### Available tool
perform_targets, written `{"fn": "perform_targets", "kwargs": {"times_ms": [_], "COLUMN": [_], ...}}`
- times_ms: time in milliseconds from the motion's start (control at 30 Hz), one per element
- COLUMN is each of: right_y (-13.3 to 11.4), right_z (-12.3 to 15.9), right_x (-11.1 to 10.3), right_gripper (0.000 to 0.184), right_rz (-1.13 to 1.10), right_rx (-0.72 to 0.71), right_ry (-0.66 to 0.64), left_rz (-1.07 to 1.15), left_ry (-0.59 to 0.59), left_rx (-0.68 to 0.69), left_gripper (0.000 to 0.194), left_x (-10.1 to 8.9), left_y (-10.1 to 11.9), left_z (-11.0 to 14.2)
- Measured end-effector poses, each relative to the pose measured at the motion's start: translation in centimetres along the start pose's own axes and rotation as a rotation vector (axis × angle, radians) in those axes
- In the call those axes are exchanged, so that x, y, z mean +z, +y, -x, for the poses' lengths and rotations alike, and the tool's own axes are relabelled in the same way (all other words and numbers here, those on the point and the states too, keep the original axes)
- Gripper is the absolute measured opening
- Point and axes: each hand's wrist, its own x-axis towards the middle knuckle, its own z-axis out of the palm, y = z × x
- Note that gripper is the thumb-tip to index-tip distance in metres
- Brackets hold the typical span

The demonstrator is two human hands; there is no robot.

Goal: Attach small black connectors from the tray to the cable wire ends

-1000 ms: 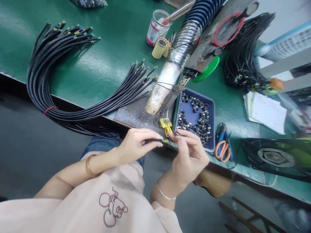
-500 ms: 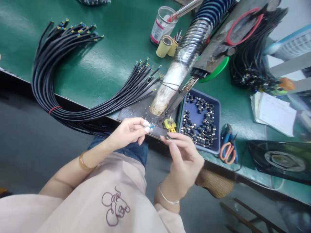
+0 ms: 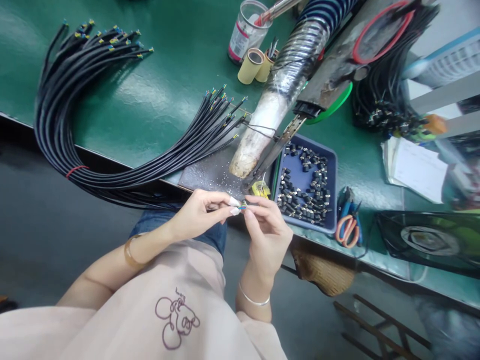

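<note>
My left hand [image 3: 200,212] pinches thin coloured wires [image 3: 242,206] between thumb and forefinger, with white coverings on those two fingertips. My right hand [image 3: 267,227] meets it from the right, its thumb and fingers closed on a small connector mostly hidden by the fingertips. The wire tips reach the right fingertips; whether they sit in the connector I cannot tell. Just beyond the hands is a small yellow piece [image 3: 260,189] below a metal-tipped tool [image 3: 279,142]. A blue tray [image 3: 335,192] of small black connectors [image 3: 318,195] stands to the right.
A bundle of black cables [image 3: 112,177] with bared ends curves over the bench edge at left. A white-wrapped duct [image 3: 258,127] slants down before me. Orange-handled pliers [image 3: 347,230], papers [image 3: 420,167], and a plastic cup [image 3: 245,35] lie around on the green bench.
My right hand has moved left with the connector, up to the wires in my left hand. The left hand has shifted slightly right, and the camera view has moved a little.
</note>
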Motion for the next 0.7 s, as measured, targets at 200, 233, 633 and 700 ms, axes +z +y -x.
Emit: {"fn": "perform_targets", "kwargs": {"times_ms": [200, 233, 633, 700], "right_y": [0.2, 0.2, -0.2, -0.1], "right_z": [-0.2, -0.3, -0.5, -0.3], "right_x": [-0.5, -0.6, -1.5, -1.2], "right_gripper": [0.003, 0.003, 0.006, 0.005], "right_rz": [0.024, 0.027, 0.212, 0.088], "right_rx": [-0.021, -0.031, -0.087, -0.024], "right_ry": [-0.010, -0.018, -0.067, -0.051], "left_rz": [-0.117, -0.139, -0.575, -0.573], "left_ry": [-0.025, -0.028, 0.022, 0.041], "left_rx": [0.045, 0.062, 0.417, 0.439], "left_gripper": [0.027, 0.028, 0.023, 0.022], "left_x": [0.1, 0.1, 0.5, 0.9], "left_y": [-0.1, -0.1, -1.6, -1.7], "left_z": [0.0, 0.0, 0.2, 0.3]}}
